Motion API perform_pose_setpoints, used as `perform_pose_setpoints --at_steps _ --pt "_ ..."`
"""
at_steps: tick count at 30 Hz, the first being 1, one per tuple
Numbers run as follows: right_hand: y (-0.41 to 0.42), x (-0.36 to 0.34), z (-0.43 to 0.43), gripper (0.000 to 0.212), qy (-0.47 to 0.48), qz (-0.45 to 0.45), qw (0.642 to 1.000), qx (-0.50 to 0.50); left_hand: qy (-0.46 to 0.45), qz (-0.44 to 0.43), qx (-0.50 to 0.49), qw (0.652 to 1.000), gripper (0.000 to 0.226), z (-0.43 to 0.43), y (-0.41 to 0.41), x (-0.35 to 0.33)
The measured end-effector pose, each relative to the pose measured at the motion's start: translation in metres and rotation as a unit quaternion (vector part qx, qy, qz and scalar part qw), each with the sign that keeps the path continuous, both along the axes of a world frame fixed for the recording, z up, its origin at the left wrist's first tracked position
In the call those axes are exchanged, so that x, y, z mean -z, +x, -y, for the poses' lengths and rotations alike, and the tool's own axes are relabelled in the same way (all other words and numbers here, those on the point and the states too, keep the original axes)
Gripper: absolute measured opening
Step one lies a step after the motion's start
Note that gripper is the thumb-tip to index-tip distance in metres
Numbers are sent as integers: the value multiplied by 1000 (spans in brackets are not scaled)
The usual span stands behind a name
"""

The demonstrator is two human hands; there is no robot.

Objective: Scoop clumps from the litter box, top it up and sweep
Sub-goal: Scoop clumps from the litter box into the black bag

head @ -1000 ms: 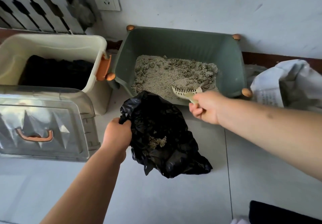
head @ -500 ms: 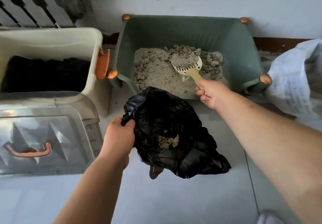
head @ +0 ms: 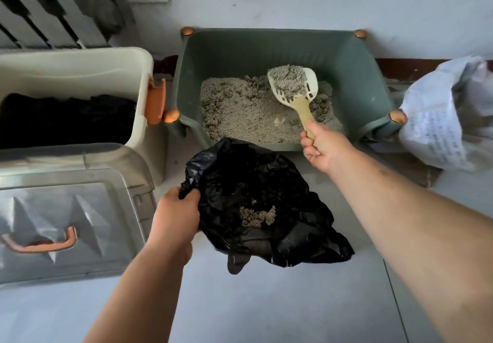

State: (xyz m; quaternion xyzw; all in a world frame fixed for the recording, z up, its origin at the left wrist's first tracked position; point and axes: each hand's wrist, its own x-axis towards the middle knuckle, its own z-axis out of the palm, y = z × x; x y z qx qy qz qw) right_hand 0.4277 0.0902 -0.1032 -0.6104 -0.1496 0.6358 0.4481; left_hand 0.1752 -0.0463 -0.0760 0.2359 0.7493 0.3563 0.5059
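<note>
On floor by wall: scooping clumps from box into bag.

Nearest, left hand (head: 174,216) fingers clamped on rim of black bag (head: 256,206), pulling its mouth open and up so it can catch a dump; some clumps (head: 257,216) lie inside already. Bag sits just in front of litter box (head: 346,57), likely to keep the carry short. Right hand (head: 321,146) closed around handle of slotted scoop (head: 293,87), bowl raised level over the litter (head: 240,110) with a grey clump in it; held flat, probably so loose grains sift through. Far right, white sack (head: 448,118) beside box, maybe fresh litter for top-up. Left: bins (head: 80,70). No broom in view; sweeping not yet started.
</note>
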Motion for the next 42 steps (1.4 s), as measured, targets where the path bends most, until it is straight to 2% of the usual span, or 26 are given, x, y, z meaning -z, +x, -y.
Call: perform_pose_setpoints --at_steps 7,19,30,42 --pt "6 -9 7 7 2 41 999 -29 -6 -6 9 1000 17 5 -3 -10" --pt "30 -20 39 5 17 32 997 -67 6 -34 26 999 14 9 17 -22" --pt "58 -30 53 7 23 61 990 -126 42 -74 33 996 32 15 30 -28" --pt "70 -47 72 9 23 40 986 -159 37 -82 26 996 24 4 36 -22"
